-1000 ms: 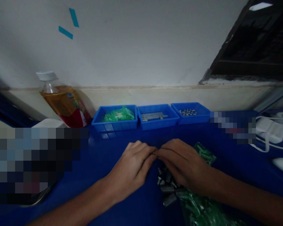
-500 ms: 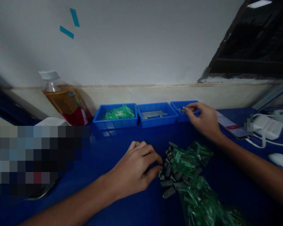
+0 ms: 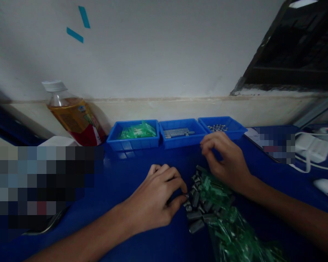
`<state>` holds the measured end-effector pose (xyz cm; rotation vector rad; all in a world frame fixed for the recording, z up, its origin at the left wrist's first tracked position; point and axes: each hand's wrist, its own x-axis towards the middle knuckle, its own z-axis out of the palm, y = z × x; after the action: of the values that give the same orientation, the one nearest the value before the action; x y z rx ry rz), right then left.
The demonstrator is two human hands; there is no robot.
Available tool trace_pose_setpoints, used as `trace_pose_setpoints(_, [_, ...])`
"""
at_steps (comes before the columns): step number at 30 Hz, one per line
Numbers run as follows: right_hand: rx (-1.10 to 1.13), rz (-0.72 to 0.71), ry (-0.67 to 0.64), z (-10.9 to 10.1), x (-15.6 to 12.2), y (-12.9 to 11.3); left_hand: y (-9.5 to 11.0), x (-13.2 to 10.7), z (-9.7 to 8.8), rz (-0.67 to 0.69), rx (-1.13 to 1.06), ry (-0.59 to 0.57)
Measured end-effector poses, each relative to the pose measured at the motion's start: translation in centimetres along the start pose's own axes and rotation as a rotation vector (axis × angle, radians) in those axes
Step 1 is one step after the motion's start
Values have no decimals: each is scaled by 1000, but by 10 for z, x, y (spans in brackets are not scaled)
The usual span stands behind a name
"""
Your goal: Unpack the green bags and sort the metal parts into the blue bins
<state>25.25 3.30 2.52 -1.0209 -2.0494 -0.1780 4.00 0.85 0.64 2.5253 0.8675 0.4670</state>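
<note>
My left hand [image 3: 160, 194] rests on the blue table at the left edge of a heap of dark metal pieces [image 3: 196, 200]. Its thumb and index finger are closed at the heap; whether a small piece sits between them is hard to make out. Above the heap's far side is my right hand [image 3: 226, 160], fingers bent and tips pinched, in front of the right blue bin [image 3: 236, 131]. Anything in that pinch is too small to name. Small silver screws [image 3: 218, 127] lie in this bin. Green plastic packets [image 3: 235, 229] are piled against the metal pieces.
Along the wall stand a blue bin [image 3: 133, 144] with green packets and another blue bin [image 3: 180, 141] with grey metal rods. A drink bottle [image 3: 73, 118] is at the left. To the right are a phone [image 3: 258, 140], a white charger [image 3: 313, 145] and a white mouse [image 3: 326, 189].
My right hand has come out of the right bin and moved left and nearer, over the heap, uncovering the screws. My left hand has stayed nearly still.
</note>
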Motion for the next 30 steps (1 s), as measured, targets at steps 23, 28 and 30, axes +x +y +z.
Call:
trace_pose_setpoints(23, [298, -96, -228, 8, -22, -44, -9, 1, 2, -39, -245, 280])
trace_pose_setpoints(28, [356, -53, -243, 8, -20, -43, -10, 1, 3, -28, -242, 273])
trace_pose_setpoints(30, [386, -34, -250, 8, -19, -43, -10, 1, 3, -21, -237, 273])
